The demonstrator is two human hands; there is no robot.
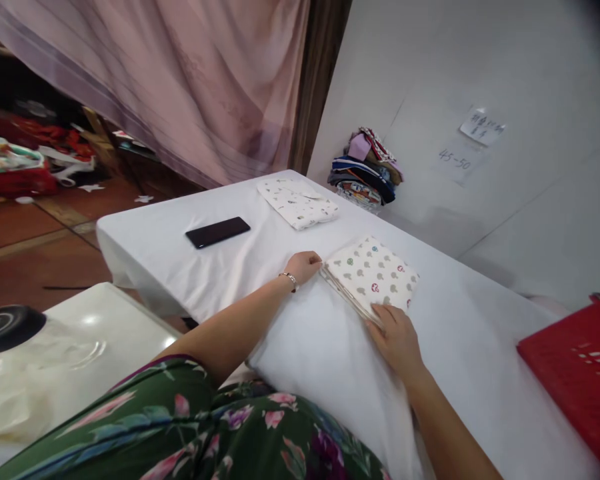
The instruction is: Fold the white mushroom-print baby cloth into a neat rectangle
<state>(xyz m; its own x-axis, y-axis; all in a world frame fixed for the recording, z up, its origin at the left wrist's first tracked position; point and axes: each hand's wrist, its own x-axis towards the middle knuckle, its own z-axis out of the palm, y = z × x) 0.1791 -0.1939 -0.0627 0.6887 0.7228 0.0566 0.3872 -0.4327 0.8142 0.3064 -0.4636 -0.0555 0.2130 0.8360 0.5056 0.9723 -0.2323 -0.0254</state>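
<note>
A folded white cloth with small coloured prints (375, 275) lies on the white-covered table (310, 333). My left hand (305, 266), with a bracelet at the wrist, is curled at the cloth's left corner and grips its edge. My right hand (396, 335) rests at the cloth's near edge, fingers pressed on the stacked layers. A second folded printed cloth (299, 202) lies farther back on the table, apart from both hands.
A black phone (218, 231) lies on the table to the left. A pile of coloured garments (366, 168) sits against the white wall. A red crate (577, 363) stands at the right edge. A pink curtain (190, 80) hangs behind; a white surface (70, 347) is at lower left.
</note>
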